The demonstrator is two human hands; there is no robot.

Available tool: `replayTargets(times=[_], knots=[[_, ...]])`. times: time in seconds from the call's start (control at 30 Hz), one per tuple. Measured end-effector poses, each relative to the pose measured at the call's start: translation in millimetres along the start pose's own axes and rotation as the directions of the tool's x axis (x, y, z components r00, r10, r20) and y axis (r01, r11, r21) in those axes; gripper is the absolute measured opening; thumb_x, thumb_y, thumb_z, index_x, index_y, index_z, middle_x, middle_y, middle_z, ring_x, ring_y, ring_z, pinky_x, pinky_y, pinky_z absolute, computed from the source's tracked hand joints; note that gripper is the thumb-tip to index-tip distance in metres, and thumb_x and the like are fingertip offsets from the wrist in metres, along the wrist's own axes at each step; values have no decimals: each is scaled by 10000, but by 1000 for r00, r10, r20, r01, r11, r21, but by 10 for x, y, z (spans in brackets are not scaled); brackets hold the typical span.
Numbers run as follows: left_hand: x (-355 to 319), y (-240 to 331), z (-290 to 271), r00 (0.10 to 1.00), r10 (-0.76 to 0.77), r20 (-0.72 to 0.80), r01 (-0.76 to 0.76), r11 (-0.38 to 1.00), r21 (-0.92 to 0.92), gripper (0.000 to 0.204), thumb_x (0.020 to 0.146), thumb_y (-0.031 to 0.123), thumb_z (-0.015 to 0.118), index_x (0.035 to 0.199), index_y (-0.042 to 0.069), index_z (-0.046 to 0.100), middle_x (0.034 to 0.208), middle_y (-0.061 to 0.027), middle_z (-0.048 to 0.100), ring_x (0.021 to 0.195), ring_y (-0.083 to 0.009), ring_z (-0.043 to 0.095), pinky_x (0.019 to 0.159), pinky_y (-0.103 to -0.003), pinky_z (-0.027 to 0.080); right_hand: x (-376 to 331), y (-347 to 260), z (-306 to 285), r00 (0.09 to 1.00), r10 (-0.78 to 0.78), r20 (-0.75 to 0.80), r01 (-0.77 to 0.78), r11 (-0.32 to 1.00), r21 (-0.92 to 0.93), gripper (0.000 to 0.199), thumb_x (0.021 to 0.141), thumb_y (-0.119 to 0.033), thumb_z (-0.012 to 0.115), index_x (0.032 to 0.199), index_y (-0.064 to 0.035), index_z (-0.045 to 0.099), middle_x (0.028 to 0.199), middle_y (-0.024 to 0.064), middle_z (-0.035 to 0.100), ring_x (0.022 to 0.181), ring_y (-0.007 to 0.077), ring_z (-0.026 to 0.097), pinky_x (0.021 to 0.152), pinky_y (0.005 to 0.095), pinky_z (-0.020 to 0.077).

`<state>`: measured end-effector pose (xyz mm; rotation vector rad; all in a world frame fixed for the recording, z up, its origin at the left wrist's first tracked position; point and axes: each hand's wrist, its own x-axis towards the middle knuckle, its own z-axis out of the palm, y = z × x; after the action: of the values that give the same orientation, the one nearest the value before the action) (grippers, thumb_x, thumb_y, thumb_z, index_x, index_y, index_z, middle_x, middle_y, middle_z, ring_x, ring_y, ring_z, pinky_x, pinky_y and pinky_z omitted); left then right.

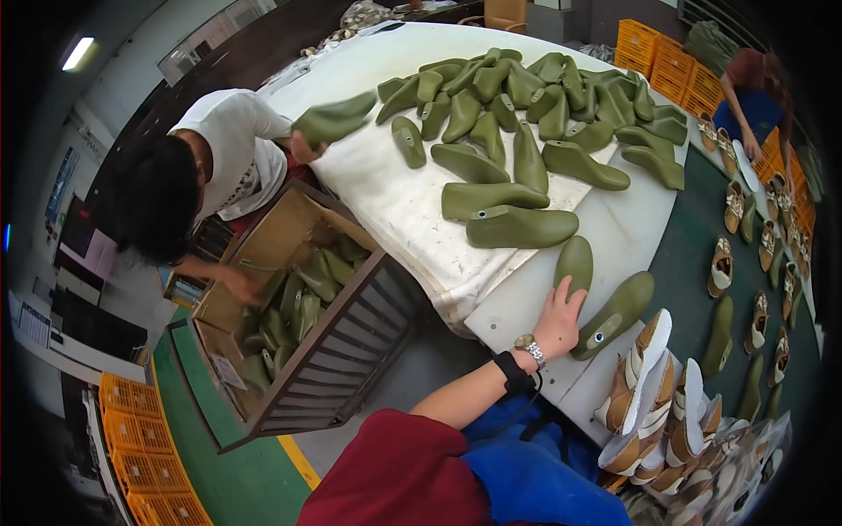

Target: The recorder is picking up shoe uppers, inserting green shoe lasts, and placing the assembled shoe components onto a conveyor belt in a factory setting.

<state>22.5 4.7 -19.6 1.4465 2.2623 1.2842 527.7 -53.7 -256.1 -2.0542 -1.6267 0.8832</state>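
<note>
My left hand [559, 326] reaches over the near edge of the white table [500, 317], wearing a watch and a black wristband. Its fingers close on the near end of a green shoe last [574, 263]. Just to the right lies another green shoe last [616, 314] with a metal-rimmed hole. Farther back, two long lasts lie side by side, the nearer last [522, 228] partly over a cloth. Beyond them spreads a loose heap of lasts [526, 88]. My right hand does not show.
At left a co-worker [219, 158] holds a last [335, 119] above the table, beside a slatted cart [329, 329] of lasts. Brown-and-white shoes [636, 386] stack at my right. A green conveyor [697, 237] carries shoes and lasts. Orange crates [145, 438] stand lower left.
</note>
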Motion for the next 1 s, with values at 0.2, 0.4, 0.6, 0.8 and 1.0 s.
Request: replayTargets(times=[0.2,0.4,0.6,0.8,1.0], knots=[[316,-139,130,968,192,162,-181,980,-83,555,607,-84,520,1143,55,481,1362,-332,288,1246,-498,314,1061,-485,299,-66,-167,-26,986,24,-162,-32,998,-46,420,800,-27,596,1203,31,495,1120,252,589,1052,365,572,914,384,437],[1265,-17,418,851,238,468,-248,968,-43,480,683,-5,582,1132,120,469,1364,-329,280,1299,-473,276,1039,-433,356,-225,-792,-185,962,237,-136,-254,960,-117,365,746,-42,624,1102,-46,542,947,254,628,959,444,571,814,469,470],[2310,525,1180,671,104,734,-330,929,170,558,757,146,630,1259,131,387,1228,-285,483,1086,-442,519,910,-449,449,-289,-833,-242,949,286,-129,-304,942,-145,343,721,-63,652,1045,-35,542,893,252,634,896,440,591,772,494,477],[2682,843,1993,601,-117,791,-395,817,421,762,773,286,616,1403,95,233,937,-230,646,780,-356,656,707,-423,535,-277,-908,-228,955,269,-128,-282,954,-100,342,690,-75,673,1006,-28,549,829,253,632,838,445,597,758,507,475],[2577,1096,1927,389,-306,869,-302,849,434,1139,704,349,765,1462,107,-50,936,-191,647,617,-223,656,556,-319,560,-377,-875,-218,958,267,-100,-275,959,-75,385,693,-57,658,1054,-16,532,831,260,631,826,446,598,752,503,481]])
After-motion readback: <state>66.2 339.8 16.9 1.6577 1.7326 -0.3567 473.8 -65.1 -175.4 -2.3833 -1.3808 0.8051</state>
